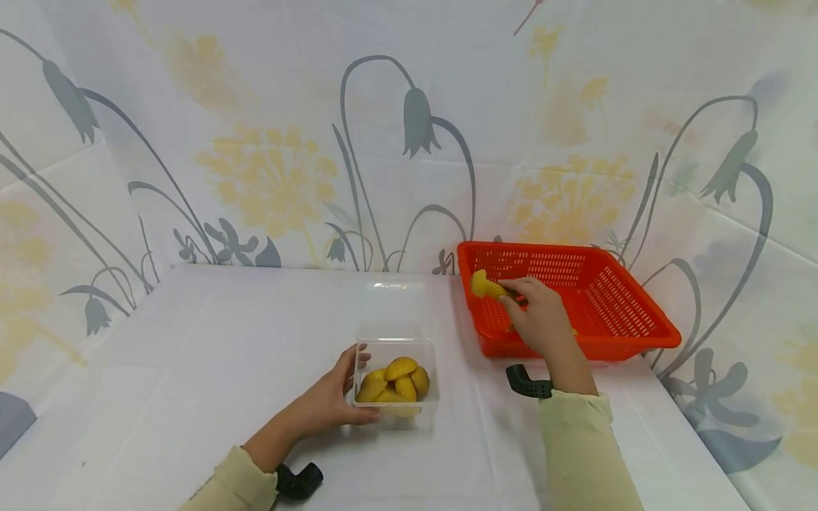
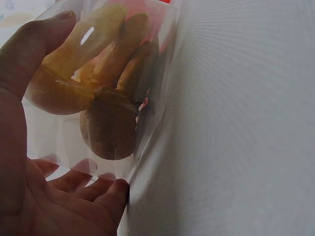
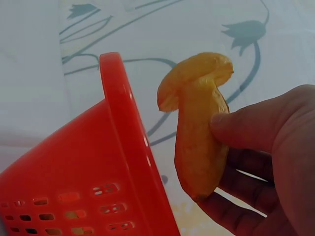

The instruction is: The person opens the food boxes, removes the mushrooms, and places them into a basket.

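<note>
No writing or label shows on anything here. A clear plastic box (image 1: pixel 396 383) with its lid open stands on the white table (image 1: pixel 224 355) and holds several yellow mushroom-shaped pieces (image 1: pixel 396 380), and the left hand (image 1: pixel 329 401) grips its left wall, thumb on the near side and fingers curled round it. The right hand (image 1: pixel 543 319) pinches one more yellow mushroom (image 1: pixel 486 285) by its stalk between thumb and fingers, cap up, just above the left rim of the red slotted basket (image 1: pixel 613 298) to the box's right.
</note>
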Tool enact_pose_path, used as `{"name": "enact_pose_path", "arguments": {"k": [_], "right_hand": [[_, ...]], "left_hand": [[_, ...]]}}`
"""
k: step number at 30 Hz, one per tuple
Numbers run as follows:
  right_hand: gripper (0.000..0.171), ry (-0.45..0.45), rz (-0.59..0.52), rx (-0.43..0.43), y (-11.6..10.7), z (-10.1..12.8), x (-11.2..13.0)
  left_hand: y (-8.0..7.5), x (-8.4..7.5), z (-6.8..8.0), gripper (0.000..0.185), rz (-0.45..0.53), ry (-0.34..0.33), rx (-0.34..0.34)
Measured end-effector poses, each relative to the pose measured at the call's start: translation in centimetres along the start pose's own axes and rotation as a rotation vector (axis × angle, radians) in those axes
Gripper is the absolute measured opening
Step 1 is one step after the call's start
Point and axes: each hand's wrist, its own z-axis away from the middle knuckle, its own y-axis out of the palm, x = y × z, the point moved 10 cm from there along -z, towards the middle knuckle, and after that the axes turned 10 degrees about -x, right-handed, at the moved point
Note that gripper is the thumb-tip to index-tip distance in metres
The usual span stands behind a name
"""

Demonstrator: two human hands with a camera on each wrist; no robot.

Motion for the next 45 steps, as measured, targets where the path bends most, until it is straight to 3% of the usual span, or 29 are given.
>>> {"name": "enact_pose_path", "arguments": {"k": [17, 33, 45], "right_hand": [[0.040, 0.230, 0.079, 0.037, 0.6, 0.2, -2.3], [0.028, 0.258, 0.135, 0.035, 1.3, 0.2, -2.6], [0.031, 0.339, 0.128, 0.136, 2.2, 0.5, -3.6]], "left_hand": [[0.0, 0.2, -0.1, 0.112, -0.021, -0.011, -0.002], [-0.1, 0.2, -0.2, 0.113, -0.017, -0.015, 0.003], [-0.2, 0.3, -0.1, 0.116, -0.027, -0.042, -0.003]]}}
